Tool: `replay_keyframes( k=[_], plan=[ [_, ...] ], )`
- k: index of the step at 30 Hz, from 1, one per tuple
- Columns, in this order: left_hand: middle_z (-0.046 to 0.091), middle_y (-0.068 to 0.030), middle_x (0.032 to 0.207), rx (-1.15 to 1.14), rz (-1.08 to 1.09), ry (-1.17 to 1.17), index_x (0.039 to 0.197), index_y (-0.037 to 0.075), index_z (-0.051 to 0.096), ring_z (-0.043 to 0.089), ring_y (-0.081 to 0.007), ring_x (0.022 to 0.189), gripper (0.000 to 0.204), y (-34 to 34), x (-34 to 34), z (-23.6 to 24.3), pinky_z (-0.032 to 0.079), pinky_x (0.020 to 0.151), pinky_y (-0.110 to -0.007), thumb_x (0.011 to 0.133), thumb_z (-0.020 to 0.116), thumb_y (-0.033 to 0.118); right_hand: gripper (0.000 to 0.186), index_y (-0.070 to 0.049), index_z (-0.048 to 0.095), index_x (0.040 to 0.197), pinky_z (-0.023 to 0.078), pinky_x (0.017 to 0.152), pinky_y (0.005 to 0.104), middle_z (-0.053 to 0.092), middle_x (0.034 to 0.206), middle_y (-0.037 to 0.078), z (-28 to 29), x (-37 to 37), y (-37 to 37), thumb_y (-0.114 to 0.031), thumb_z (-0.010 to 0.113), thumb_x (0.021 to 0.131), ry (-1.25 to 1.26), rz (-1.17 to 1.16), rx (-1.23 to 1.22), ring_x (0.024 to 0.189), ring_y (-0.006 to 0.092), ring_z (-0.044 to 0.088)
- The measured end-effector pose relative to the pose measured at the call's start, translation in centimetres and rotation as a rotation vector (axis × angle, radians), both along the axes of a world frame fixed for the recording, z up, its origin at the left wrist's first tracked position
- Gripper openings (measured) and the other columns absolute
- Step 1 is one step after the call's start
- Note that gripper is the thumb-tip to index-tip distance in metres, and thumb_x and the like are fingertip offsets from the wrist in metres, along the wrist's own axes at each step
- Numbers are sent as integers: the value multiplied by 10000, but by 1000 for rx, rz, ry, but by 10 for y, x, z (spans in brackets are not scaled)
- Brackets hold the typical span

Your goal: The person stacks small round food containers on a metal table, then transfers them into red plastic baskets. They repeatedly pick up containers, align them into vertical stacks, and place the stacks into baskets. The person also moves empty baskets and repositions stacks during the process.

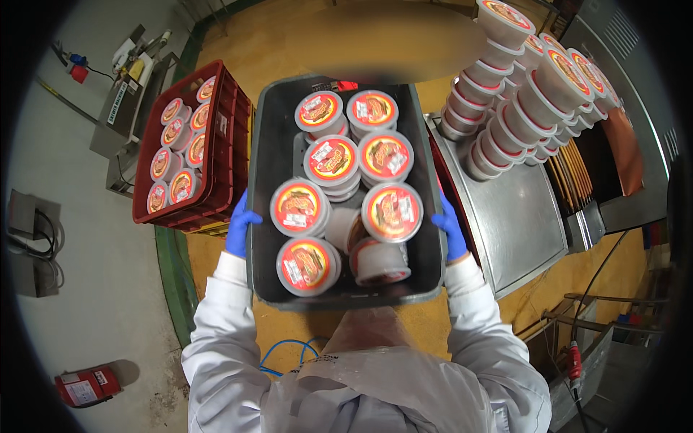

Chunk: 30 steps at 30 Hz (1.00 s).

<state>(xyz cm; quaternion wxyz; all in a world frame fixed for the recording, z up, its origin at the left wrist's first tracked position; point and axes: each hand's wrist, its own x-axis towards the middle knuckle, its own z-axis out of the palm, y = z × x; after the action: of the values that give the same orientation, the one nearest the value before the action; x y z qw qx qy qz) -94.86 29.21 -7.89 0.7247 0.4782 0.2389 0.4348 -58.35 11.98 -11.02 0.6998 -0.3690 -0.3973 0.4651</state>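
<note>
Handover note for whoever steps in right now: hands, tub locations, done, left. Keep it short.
Left hand, blue glove, grips the left rim of the grey bin; right hand grips the right rim. The bin is held up at chest height.
Bin: round lidded tubs piled loosely, most lid-up, one or two tipped on their side.
Red crate on the floor to the left holds more tubs in rows.
Steel table on the right carries stacked tubs.
Done: bin loaded and lifted. Left: bin not yet set down.
</note>
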Motion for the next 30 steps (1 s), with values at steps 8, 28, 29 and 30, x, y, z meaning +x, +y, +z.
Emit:
replay_keyframes(
  k=[8, 28, 29, 30],
  plan=[
    [595, -49, 1087, 162, 83, 78, 1350, 26, 438, 571, -131, 952, 634, 105, 65, 24, 457, 856, -248, 722, 521, 57, 675, -32, 391, 1393, 423, 922, 270, 586, 1091, 59, 22, 111, 127, -195, 576, 764, -105, 103, -210, 1003, 146, 552],
    [579, -91, 1180, 100, 101, -26, 1330, 37, 463, 552, -210, 1072, 649, 91, 129, 5, 437, 925, -293, 682, 498, 39, 438, -30, 571, 1185, 406, 616, 242, 567, 782, 10, 45, 174, 129, -62, 505, 754, -638, -180, -453, 665, 85, 479],
    [557, -96, 1217, 135, 165, 62, 1361, 41, 429, 544, -208, 1093, 673, 73, 127, 10, 433, 940, -299, 693, 504, 36, 463, -28, 555, 1212, 407, 619, 240, 570, 797, 12, 42, 169, 115, -55, 507, 752, -636, -196, -432, 668, 85, 481],
    [546, -100, 1234, 109, 122, 51, 1387, 43, 386, 543, -206, 1095, 693, 64, 122, 7, 434, 942, -302, 706, 513, 44, 489, -27, 539, 1239, 408, 621, 239, 573, 813, 15, 41, 158, 101, -47, 510, 751, -630, -201, -411, 671, 84, 484]
  ],
)
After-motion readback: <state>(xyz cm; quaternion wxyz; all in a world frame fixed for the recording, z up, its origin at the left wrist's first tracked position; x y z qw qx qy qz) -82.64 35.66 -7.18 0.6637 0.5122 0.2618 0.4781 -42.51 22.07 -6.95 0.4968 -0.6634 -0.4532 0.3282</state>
